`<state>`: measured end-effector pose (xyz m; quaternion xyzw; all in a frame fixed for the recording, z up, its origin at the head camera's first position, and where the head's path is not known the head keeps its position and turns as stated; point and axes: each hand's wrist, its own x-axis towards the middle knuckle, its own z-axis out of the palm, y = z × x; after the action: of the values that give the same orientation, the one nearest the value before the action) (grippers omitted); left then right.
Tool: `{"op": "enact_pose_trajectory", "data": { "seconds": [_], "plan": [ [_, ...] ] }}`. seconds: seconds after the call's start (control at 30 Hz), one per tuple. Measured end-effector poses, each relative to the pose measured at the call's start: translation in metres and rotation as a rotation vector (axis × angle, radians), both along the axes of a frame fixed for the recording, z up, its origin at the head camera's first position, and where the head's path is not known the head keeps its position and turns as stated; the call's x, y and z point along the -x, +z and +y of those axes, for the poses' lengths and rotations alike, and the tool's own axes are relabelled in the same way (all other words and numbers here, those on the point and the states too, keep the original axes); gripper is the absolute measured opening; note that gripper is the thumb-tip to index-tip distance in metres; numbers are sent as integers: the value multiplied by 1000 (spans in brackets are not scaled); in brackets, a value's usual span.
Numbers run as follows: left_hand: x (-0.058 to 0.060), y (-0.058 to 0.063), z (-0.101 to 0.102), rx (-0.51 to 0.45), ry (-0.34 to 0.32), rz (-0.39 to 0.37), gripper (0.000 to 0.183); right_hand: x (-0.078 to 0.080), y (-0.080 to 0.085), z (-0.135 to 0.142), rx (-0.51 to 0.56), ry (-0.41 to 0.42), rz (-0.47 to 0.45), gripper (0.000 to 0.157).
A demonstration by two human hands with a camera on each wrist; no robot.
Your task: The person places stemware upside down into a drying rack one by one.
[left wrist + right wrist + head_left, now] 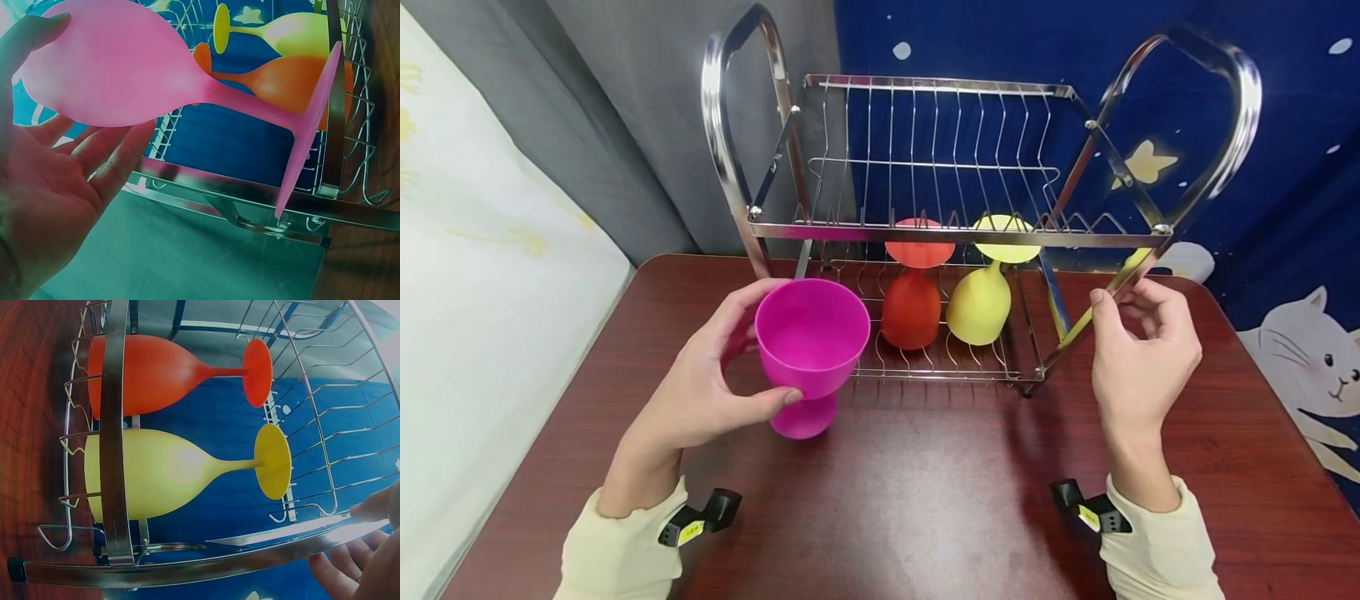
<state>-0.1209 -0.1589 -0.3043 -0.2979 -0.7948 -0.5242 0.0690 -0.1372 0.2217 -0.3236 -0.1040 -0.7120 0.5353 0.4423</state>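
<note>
My left hand (696, 392) holds a magenta plastic goblet (812, 333) by its bowl, thumb on the near side and fingers round the far side. The goblet is upright, mouth up, in front of the left part of a two-tier metal dish rack (955, 238). In the left wrist view its stem and foot (309, 131) overlap the rack's lower frame. My right hand (1142, 358) grips the rack's right front post between thumb and fingers. On the lower tier, a red goblet (912, 312) and a yellow goblet (981, 308) stand upside down side by side, feet up.
The rack stands on a brown wooden table (910, 500). Its upper wire tier (932, 165) overhangs the two inverted goblets, with curved handles at both ends. Behind hang a grey curtain (625, 100) and a blue patterned cloth (1000, 42). White cloth (482, 250) borders the left.
</note>
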Motion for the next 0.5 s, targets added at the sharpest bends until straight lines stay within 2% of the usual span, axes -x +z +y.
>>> {"op": "enact_pose_trajectory", "data": {
  "seconds": [0.5],
  "plan": [
    [2, 0, 7, 16, -30, 2, 96, -1, 3, -4, 46, -15, 33, 26]
  ]
}}
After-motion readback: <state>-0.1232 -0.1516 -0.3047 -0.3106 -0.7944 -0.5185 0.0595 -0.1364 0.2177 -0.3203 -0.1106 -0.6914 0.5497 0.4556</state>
